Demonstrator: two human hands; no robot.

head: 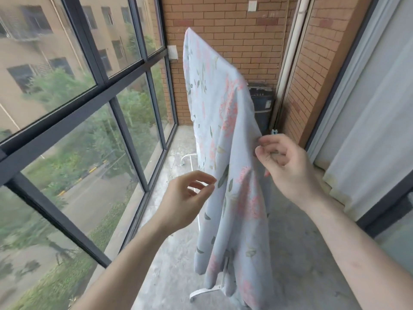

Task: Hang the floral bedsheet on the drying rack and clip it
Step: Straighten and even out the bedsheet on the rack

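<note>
head view: the floral bedsheet (223, 135) is already draped over the drying rack (202, 292), hanging down both sides. the person's right hand (288, 166) looks to be pinching the near edge, though contact is hard to tell, and the left hand (187, 198) hovers loose, holding nothing. no clips visible. best bet is probably evening out the folds before clipping along the top.

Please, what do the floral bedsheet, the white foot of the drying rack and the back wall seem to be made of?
Floral bedsheet: thin woven fabric, probably cotton or a blend; matte, it hangs in soft folds.
Drying rack: likely painted metal tube, perhaps plastic; the white curved foot looks smooth and slightly glossy.
Back wall: brick or brick-look tiles, matte brown with pale joints.
</note>
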